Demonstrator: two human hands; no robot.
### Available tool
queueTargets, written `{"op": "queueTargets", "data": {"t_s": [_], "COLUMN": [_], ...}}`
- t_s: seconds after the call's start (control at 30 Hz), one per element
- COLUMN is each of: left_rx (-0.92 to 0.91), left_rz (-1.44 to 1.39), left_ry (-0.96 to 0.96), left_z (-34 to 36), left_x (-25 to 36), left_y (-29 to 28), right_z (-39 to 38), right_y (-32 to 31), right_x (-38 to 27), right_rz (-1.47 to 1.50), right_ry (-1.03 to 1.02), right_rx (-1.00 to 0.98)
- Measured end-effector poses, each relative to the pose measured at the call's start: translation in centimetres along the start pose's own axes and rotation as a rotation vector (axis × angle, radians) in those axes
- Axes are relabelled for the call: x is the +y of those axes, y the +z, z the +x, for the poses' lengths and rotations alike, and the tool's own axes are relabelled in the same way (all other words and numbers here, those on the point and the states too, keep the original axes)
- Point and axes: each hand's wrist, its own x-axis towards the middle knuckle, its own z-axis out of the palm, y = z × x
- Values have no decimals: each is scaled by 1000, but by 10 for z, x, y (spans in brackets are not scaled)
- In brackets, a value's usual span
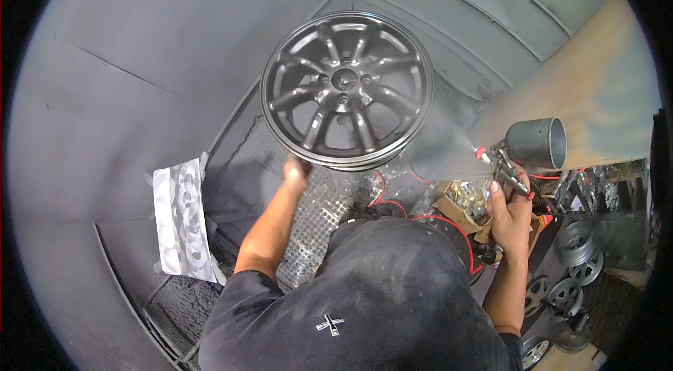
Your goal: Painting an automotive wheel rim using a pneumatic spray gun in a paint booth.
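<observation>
A dark grey, glossy alloy wheel (344, 79) with several spokes is held up in front of me, its face toward me. My left hand (297, 173) grips its lower left edge from below, with the fingers partly hidden behind the rim. Off to the wheel's right, my right hand (514, 213) is closed around a spray gun (506, 173) with a dark cup on it. The gun's red-tipped nozzle points left toward the wheel, apart from it, and a pale mist leaves it.
A white sheet with grey swirls (186, 220) hangs at the left by grey walls (140, 90). A red hose (459, 231) runs over the dotted metal floor (315, 227). At the right are an open cardboard box (449, 210), a tan panel (582, 83) and several wheels (564, 296).
</observation>
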Motion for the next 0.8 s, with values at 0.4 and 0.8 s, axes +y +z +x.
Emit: {"op": "queueTargets", "data": {"t_s": [0.4,0.8], "left_rx": [-855,-414], "left_rz": [528,-330], "left_ry": [-468,-242], "left_z": [-151,-98], "left_x": [-126,-97], "left_y": [149,82], "right_z": [-13,-10], "right_y": [-5,25], "right_x": [-5,-27], "right_rz": [-80,-216], "right_ry": [-49,-85], "right_rx": [-99,-209]}}
